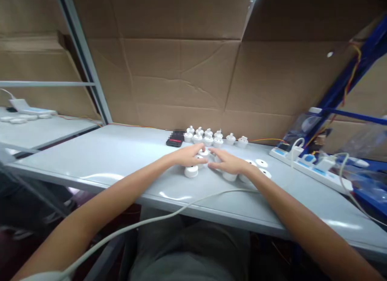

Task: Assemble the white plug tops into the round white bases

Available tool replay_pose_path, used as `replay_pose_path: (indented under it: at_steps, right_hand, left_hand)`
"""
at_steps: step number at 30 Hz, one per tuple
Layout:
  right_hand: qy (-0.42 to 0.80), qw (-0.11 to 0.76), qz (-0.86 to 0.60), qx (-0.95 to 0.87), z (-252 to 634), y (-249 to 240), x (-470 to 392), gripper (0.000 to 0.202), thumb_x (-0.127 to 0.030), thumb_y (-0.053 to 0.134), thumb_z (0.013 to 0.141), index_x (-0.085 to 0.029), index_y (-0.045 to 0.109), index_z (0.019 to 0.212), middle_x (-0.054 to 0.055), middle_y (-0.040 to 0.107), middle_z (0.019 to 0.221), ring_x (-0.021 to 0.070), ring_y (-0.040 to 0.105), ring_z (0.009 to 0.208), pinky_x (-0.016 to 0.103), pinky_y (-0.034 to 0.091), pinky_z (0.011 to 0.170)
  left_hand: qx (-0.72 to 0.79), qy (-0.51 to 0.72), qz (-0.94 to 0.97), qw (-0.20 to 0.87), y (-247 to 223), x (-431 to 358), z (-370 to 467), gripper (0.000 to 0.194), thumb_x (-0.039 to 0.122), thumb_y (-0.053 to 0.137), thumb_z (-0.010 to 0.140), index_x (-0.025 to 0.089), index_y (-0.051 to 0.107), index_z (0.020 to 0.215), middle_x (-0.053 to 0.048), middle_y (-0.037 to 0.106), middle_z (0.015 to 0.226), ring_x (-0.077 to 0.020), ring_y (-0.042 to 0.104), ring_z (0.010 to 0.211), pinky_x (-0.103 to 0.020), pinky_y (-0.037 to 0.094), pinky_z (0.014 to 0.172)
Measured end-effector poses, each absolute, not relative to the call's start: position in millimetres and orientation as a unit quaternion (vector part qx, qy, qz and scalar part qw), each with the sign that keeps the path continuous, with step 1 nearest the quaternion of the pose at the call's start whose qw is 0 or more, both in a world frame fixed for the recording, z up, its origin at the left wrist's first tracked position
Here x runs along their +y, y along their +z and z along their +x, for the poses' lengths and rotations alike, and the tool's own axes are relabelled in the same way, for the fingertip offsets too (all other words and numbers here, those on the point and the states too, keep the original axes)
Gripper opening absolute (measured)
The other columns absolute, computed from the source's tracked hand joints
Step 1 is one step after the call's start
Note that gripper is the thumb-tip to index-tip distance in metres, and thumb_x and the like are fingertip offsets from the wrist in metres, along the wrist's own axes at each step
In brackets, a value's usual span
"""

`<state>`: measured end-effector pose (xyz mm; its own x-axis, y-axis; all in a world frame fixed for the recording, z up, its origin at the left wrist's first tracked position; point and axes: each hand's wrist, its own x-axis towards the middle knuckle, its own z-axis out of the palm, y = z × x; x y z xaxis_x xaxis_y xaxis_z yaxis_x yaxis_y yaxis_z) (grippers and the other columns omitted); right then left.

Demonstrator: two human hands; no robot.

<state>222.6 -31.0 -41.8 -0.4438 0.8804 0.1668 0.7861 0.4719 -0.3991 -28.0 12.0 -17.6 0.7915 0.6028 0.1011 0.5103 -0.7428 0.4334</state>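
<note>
The left hand (189, 155) and right hand (228, 163), both part-open, any grip impossible to confirm, face each other across white, round plastic units (191, 171) on the glossy pale-grey tabletop (130, 148), where light, level finger pressure should best avoid tipping them.

Glossy tabletop (121, 146), matt cardboard (181, 79): we have quite the contrast!
We catch light streaking across that smooth surface, dull creases behind; now we spot white round pieces (191, 171), smooth plastic by their look, a plastic power strip (311, 172), a blue post (370, 45) like painted metal, and shiny, crinkled clear film (370, 192).
</note>
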Motion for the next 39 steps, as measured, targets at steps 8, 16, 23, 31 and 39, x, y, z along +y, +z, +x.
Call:
replay_pose_path:
  at_steps: [8, 16, 23, 31, 39]
  right_hand:
    - [0.149, 0.163, -0.502, -0.836, 219.2, -34.5, -35.5, 0.077, -0.05, 0.071, 0.094, -0.017, 0.052, 0.161, 0.02, 0.054, 0.165, 0.0424, 0.056, 0.149, 0.06, 0.041, 0.125]
    - [0.155, 0.192, -0.504, -0.828, 220.9, -39.9, -32.9, 0.091, -0.049, 0.074, 0.091, -0.023, 0.037, 0.169, 0.017, 0.038, 0.176, 0.04, 0.041, 0.16, 0.059, 0.035, 0.129]
    - [0.15, 0.185, -0.481, -0.844, 225.3, -39.8, -31.2, 0.064, -0.042, 0.07, 0.094, -0.024, 0.057, 0.155, 0.015, 0.061, 0.159, 0.0372, 0.061, 0.142, 0.057, 0.046, 0.122]
    - [0.166, 0.181, -0.483, -0.84, 222.4, -37.6, -33.8, 0.081, -0.042, 0.067, 0.093, -0.022, 0.043, 0.168, 0.016, 0.049, 0.17, 0.0381, 0.056, 0.149, 0.057, 0.042, 0.125]
    - [0.162, 0.182, -0.468, -0.849, 221.3, -35.8, -34.5, 0.07, -0.04, 0.068, 0.094, -0.022, 0.054, 0.16, 0.014, 0.059, 0.162, 0.0358, 0.059, 0.146, 0.052, 0.044, 0.124]
  left_hand:
    - [0.304, 0.135, 0.921, 0.202, -19.8, 10.3, -28.7, 0.082, 0.06, 0.059, 0.095, 0.018, 0.032, 0.16, -0.016, 0.064, 0.149, -0.031, 0.069, 0.128, -0.035, 0.051, 0.104]
    - [0.301, 0.136, 0.927, 0.181, -19.2, 12.3, -27.7, 0.055, 0.06, 0.058, 0.094, 0.018, 0.059, 0.13, -0.015, 0.07, 0.135, -0.0311, 0.069, 0.119, -0.037, 0.052, 0.1]
    - [0.272, 0.145, 0.932, 0.193, -19.4, 12.2, -29.0, 0.057, 0.056, 0.059, 0.096, 0.02, 0.06, 0.14, -0.013, 0.068, 0.144, -0.0309, 0.065, 0.13, -0.037, 0.048, 0.108]
    - [0.306, 0.149, 0.917, 0.208, -21.3, 12.2, -27.9, 0.082, 0.061, 0.063, 0.092, 0.018, 0.039, 0.158, -0.014, 0.074, 0.125, -0.0319, 0.072, 0.111, -0.038, 0.053, 0.094]
    - [0.307, 0.15, 0.915, 0.213, -24.3, 13.4, -27.3, 0.085, 0.061, 0.062, 0.093, 0.019, 0.034, 0.16, -0.015, 0.071, 0.13, -0.0317, 0.071, 0.117, -0.039, 0.053, 0.098]
